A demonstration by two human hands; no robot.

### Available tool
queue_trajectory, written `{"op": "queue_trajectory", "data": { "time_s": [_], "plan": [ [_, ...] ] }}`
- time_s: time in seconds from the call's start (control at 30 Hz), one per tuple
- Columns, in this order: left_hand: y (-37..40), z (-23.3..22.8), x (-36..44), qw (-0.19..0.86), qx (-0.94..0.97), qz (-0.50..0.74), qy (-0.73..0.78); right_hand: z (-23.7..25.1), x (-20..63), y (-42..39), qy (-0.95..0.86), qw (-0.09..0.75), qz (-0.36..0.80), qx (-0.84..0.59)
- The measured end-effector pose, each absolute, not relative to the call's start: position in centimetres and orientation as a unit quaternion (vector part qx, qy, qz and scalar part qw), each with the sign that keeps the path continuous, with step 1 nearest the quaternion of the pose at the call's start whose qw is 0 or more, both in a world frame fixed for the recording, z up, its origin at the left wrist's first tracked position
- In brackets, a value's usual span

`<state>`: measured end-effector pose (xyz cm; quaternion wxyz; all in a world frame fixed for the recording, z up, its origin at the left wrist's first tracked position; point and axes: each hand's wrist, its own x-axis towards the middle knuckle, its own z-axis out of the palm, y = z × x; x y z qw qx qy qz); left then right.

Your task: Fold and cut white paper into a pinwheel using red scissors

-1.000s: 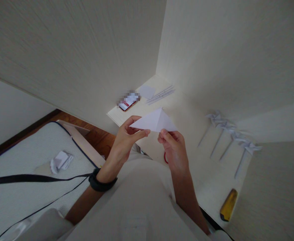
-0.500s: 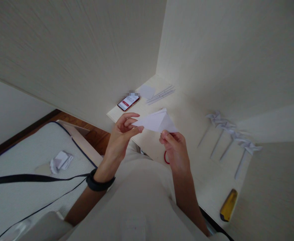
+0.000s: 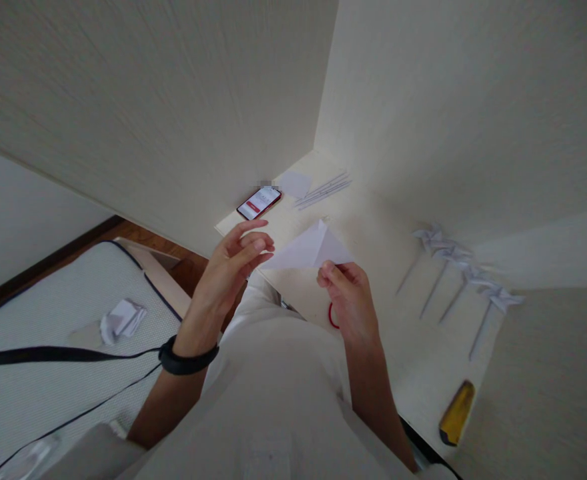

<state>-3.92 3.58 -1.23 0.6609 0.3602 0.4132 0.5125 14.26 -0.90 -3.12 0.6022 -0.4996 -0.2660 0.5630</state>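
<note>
A white sheet of paper (image 3: 303,247), folded into a triangle with a crease down its middle, is pinched near its lower right edge by my right hand (image 3: 351,293). My left hand (image 3: 231,267) is beside the paper's left tip, fingers curved and apart, with nothing seen in them. Below the paper, partly behind my right hand, a red ring (image 3: 332,316) shows, probably a scissors handle; the rest of it is hidden.
On the white table (image 3: 373,373) are a phone (image 3: 259,203), a paper square (image 3: 295,183), thin white sticks (image 3: 323,191), several paper pinwheels (image 3: 466,272) and a yellow-and-black tool (image 3: 457,413). Crumpled paper (image 3: 124,320) lies on the mattress (image 3: 48,300) at left.
My left hand has moved left and its fingers have come away from the paper's left tip. My right hand keeps its pinch, and the paper has tilted slightly.
</note>
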Motion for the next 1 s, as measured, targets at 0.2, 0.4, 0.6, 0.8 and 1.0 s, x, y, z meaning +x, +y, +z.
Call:
{"op": "queue_trajectory", "data": {
  "time_s": [0.2,0.4,0.6,0.8,1.0],
  "plan": [
    [2.7,-0.8,-3.0,0.756,0.403,0.358,0.371,-3.0,14.6,-1.0,-0.305,0.566,0.574,-0.508],
    [2.6,-1.1,-3.0,0.776,0.423,0.316,0.345,-3.1,14.8,-0.9,-0.338,0.547,0.566,-0.516],
    [2.4,-0.2,-3.1,0.760,0.439,0.326,0.352,-3.1,15.1,-0.9,-0.362,0.540,0.559,-0.515],
    [2.4,-0.3,-3.1,0.759,0.447,0.324,0.345,-3.0,15.2,-1.0,-0.377,0.544,0.559,-0.499],
    [2.6,-1.4,-3.4,0.746,0.459,0.331,0.351,-2.9,15.0,-1.0,-0.373,0.551,0.558,-0.496]
  ]
}}
